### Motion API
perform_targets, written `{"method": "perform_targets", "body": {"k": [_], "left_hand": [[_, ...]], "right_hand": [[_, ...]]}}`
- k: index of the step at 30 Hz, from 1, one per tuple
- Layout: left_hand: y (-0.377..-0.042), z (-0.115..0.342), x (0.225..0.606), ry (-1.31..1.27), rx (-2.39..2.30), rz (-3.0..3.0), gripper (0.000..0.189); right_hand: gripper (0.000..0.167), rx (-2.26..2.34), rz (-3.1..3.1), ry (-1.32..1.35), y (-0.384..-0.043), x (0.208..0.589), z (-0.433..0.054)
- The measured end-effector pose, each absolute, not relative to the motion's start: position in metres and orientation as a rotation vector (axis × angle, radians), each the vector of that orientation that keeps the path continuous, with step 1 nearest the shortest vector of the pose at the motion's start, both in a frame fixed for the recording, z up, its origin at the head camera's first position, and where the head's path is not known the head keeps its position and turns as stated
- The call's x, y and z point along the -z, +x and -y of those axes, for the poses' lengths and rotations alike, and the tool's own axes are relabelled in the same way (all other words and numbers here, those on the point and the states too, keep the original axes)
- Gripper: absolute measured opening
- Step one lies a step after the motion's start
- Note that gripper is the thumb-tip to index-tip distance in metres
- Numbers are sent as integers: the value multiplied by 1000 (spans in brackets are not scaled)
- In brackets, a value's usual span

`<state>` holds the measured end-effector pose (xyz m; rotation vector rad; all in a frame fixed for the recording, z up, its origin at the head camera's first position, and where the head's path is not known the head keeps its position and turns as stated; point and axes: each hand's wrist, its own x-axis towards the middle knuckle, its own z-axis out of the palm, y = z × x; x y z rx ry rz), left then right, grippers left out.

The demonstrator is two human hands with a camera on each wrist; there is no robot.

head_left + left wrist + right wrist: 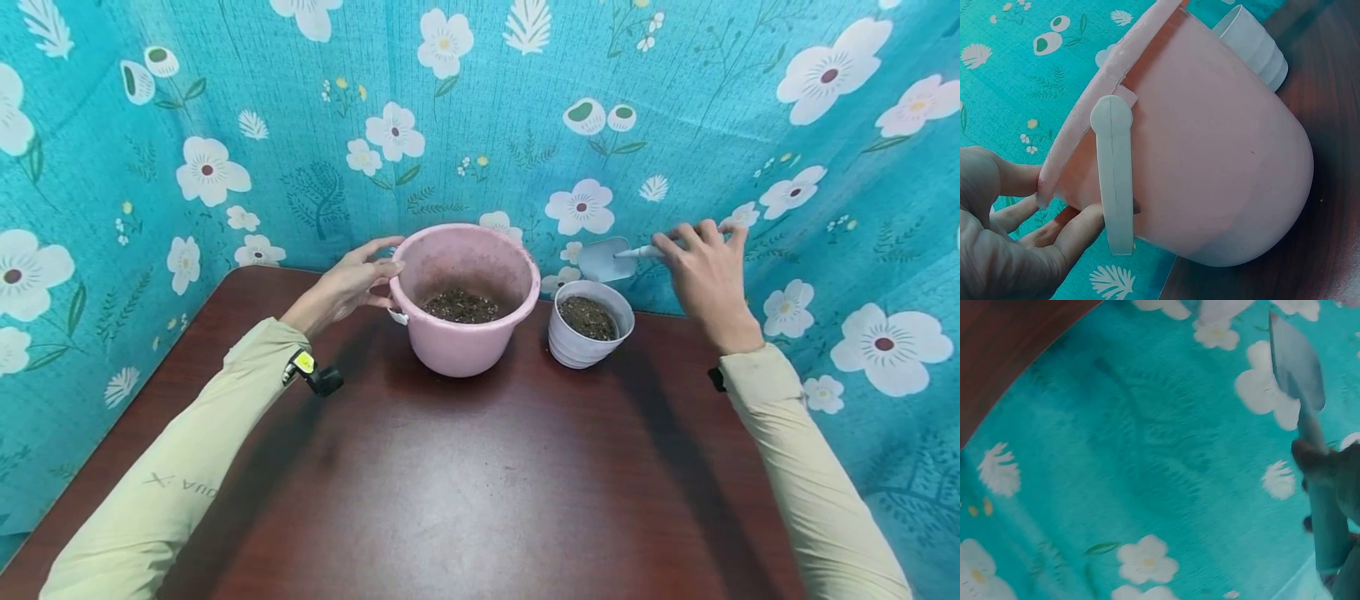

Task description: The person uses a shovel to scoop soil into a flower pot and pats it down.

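A pink bucket (457,346) with dark soil (461,306) in its bottom stands near the back of the table. My left hand (348,283) grips its left rim, thumb above and fingers underneath; in the left wrist view the hand (1016,231) is beside the bucket's white handle (1114,175). To the right stands a white pot (588,350), with soil (588,317) inside. My right hand (707,271) holds a trowel (606,259) by its handle, with the blade above the pot's back rim. The right wrist view shows the trowel blade (1297,362) bare on its visible face.
The dark reddish-brown table (480,492) stretches toward me in front of both containers. Close behind its back edge hangs a turquoise flowered curtain (480,108), which also runs along the left and right sides.
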<state>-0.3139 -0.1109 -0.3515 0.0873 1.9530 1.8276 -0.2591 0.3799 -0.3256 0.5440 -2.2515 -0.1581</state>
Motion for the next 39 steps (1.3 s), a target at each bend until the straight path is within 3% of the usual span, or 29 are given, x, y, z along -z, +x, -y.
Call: {"method": "perform_targets", "body": {"k": [4,9,18,31,36,39], "left_hand": [[-314,110,353,87,-1831,-1952,64],[-313,109,353,79,-1838,-1946,64],[-311,108,352,67,-1842,-1962,64],[-313,109,351,95,-1853,-1950,64],[-314,110,351,89,-1854,-1951,64],[-313,111,352,89,-1845,-1956,64]], "right_hand": [[21,118,2224,463,-259,317,-360],[15,-43,2135,426,-262,303,-328],[13,4,2165,575,-270,288,-272],[22,360,2457,830,-297,304,-206],[3,537,2478,878,-315,320,-183],[15,600,2482,864,-324,329,-172]]}}
